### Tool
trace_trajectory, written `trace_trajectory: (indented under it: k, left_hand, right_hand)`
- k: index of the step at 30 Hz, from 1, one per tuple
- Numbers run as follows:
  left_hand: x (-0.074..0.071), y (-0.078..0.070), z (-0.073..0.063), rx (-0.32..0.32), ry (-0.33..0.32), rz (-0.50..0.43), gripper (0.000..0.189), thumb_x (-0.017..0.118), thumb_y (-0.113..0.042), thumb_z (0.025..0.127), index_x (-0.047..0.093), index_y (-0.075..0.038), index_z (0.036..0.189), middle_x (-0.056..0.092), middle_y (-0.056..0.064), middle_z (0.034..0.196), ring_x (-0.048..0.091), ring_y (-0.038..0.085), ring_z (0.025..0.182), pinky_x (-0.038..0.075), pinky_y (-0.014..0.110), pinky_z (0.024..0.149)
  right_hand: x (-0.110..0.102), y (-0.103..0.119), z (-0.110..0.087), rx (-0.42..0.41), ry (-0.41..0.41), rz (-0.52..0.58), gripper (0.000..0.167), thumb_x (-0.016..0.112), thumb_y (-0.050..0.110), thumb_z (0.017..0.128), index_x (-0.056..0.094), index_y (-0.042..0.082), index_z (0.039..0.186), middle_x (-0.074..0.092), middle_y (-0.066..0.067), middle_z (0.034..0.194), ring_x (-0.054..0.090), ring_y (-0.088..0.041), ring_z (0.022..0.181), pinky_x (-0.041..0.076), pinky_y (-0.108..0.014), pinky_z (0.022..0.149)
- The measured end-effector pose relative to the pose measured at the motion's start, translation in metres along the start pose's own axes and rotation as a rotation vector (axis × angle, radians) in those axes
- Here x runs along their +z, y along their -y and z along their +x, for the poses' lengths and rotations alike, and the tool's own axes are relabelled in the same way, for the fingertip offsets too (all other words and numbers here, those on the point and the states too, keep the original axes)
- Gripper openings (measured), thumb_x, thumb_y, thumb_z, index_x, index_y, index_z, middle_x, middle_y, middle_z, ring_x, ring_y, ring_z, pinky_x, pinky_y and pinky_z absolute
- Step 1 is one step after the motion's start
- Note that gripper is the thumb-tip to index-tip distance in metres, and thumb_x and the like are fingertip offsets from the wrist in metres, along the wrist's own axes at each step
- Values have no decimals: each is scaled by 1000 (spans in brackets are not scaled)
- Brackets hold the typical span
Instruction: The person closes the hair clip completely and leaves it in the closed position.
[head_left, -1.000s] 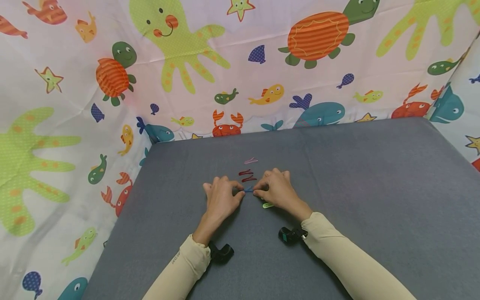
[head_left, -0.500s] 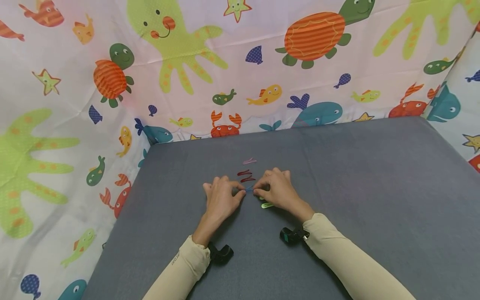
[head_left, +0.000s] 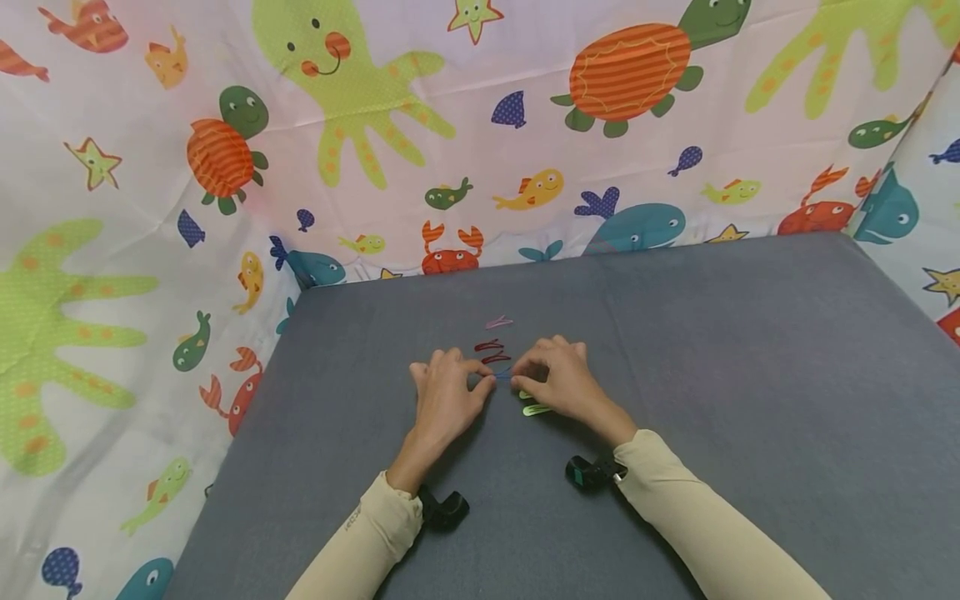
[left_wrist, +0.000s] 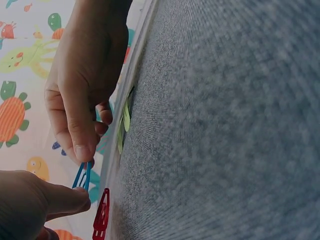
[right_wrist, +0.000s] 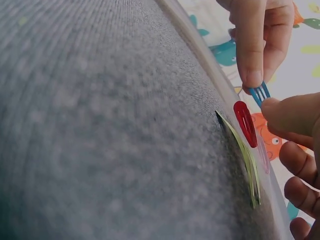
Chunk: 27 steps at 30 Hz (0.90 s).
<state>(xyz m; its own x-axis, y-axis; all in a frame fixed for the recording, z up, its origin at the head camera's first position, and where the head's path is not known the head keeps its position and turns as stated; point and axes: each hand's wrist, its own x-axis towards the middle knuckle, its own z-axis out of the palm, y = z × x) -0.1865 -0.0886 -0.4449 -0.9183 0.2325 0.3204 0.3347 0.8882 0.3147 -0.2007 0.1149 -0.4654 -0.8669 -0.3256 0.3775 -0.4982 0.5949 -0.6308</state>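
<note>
matt grey cloth point(head_left: 750, 375) (rough-looking weave), glossy red clip point(right_wrist: 244, 124), smooth blue clip point(right_wrist: 259, 93)

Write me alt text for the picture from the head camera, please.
A person's left hand and right hand pinch a blue hair clip between their fingers over a gray surface. Two red clips and a pink clip lie beyond, green clips by the right hand. Sea-animal fabric hangs behind.

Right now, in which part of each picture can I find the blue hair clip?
Head: the blue hair clip is near the centre, between the left hand and right hand.
Left wrist: lower left, pinched from both ends.
Right wrist: upper right, also between both hands.
Shared landmark: the green clips, right and below in head, right and above in left wrist, below in right wrist.
</note>
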Motion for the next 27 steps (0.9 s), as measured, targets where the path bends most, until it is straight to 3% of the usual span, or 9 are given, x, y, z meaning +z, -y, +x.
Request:
trace_trajectory:
  k: [10, 27]
  left_hand:
    - [0, -1, 0, 3, -2, -10, 9, 79, -31, 90, 83, -24, 93, 53, -2, 75, 37, 15, 71, 18, 43, 75]
    - [-1, -5, -1, 22, 9, -6, 10, 78, -33, 90, 83, -26, 94, 50, -4, 74, 35, 14, 69, 17, 42, 75]
  right_hand:
    - [-4, -1, 0, 8, 4, 17, 35, 86, 25, 82, 78, 13, 113, 66, -6, 91, 50, -23, 84, 25, -48, 83]
    - [-3, -5, -1, -11, 40, 51, 40, 85, 27, 82, 77, 14, 120, 63, -5, 90, 46, -24, 79, 21, -41, 80]
